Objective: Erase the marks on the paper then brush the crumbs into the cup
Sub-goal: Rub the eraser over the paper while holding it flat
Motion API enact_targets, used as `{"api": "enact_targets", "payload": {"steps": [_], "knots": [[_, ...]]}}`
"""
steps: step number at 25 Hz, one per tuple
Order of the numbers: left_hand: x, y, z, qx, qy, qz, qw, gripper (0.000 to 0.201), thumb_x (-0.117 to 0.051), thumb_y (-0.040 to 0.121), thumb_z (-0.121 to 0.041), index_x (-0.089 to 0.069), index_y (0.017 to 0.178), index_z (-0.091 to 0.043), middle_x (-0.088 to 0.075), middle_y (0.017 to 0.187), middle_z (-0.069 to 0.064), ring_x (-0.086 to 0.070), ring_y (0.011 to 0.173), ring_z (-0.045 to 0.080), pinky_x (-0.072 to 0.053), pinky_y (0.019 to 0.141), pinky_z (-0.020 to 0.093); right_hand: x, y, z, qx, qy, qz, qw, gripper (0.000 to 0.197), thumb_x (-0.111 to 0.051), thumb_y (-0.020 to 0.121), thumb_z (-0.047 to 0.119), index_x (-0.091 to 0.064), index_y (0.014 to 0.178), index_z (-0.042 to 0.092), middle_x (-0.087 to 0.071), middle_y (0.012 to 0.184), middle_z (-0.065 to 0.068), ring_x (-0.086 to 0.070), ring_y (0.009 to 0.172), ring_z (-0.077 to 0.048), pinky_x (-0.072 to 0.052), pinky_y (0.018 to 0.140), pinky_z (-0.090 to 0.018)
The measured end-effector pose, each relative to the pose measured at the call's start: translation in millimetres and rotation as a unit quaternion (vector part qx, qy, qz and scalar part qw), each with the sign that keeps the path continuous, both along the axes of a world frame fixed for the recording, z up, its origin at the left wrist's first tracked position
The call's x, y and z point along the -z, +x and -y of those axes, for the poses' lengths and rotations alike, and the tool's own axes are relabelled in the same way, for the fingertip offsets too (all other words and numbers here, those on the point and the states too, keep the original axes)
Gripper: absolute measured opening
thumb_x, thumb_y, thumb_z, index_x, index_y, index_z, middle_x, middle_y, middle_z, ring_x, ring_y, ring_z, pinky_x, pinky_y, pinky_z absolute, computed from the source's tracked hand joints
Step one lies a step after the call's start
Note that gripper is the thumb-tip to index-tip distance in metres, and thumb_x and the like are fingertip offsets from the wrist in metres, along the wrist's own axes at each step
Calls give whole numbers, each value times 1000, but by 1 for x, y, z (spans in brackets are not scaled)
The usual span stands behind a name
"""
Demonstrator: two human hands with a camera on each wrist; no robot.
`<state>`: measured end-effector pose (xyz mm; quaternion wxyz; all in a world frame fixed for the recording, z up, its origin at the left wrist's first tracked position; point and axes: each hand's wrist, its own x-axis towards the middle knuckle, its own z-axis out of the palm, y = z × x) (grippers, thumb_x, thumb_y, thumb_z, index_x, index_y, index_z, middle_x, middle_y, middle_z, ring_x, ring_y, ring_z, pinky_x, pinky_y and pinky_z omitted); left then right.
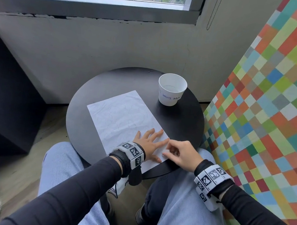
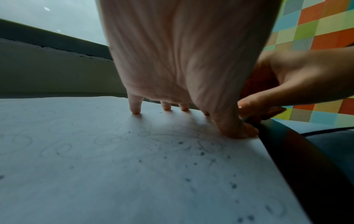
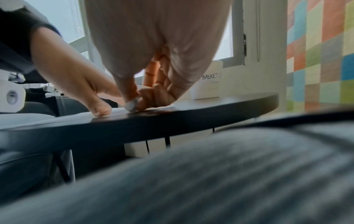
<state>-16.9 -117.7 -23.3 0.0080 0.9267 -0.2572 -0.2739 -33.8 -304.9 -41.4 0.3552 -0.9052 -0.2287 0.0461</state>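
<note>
We see the left hand (image 1: 148, 145) spread flat, fingers straight, pressing the paper (image 1: 123, 117) down on the round black counter (image 1: 183, 123). Just beside it, the right hand (image 1: 181, 155) pinches a small white eraser (image 3: 131, 104) against the paper's near right edge. Dark crumbs (image 2: 201, 153) dot the sheet, and the white cup (image 1: 171, 91) stands upright beyond the paper, apart from it.

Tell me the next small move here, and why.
Probably keep rubbing: work the eraser in the right hand inward from the near corner of the paper, while the left hand pins it flat. Faint pencil loops still cover the sheet, so brushing crumbs toward the cup seems premature.
</note>
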Motion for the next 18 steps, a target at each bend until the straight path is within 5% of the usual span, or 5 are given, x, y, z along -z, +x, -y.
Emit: {"api": "enact_targets", "payload": {"steps": [3, 7, 11, 18], "knots": [[0, 0, 1, -3, 8, -1, 1000, 85, -51, 93, -60, 6, 154, -44, 20, 163, -7, 15, 151, 23, -8, 117, 62, 2, 13, 10, 101, -8, 30, 994, 19, -70, 82, 19, -53, 73, 15, -52, 56, 6, -46, 52, -9, -42, 58, -26], [0, 0, 1, 0, 12, 2, 1000, 86, -50, 93, -61, 7, 154, -45, 21, 163, -7, 15, 151, 22, -9, 117, 62, 2, 2, 8, 16, 6, -5, 1000, 19, -73, 81, 17, -55, 74, 17, -52, 58, 8, -47, 53, -10, -41, 58, -17], [-1, 0, 1, -3, 11, -7, 1000, 87, -51, 93, -60, 8, 155, -43, 21, 163, -7, 15, 151, 22, -8, 118, 62, 2, 15, 12, 161, -5, 64, 985, 18, -66, 85, 20, -55, 73, 12, -51, 56, 6, -48, 54, -8, -43, 59, -25], [-2, -1, 2, -8, 13, 4, 1000, 93, -51, 92, -62, 10, 156, -35, 19, 163, -8, 13, 151, 21, -9, 118, 61, 5, 9, 9, 69, -10, 0, 998, 17, -70, 83, 19, -56, 77, 11, -50, 57, 5, -46, 54, -9, -38, 58, -19]]}}
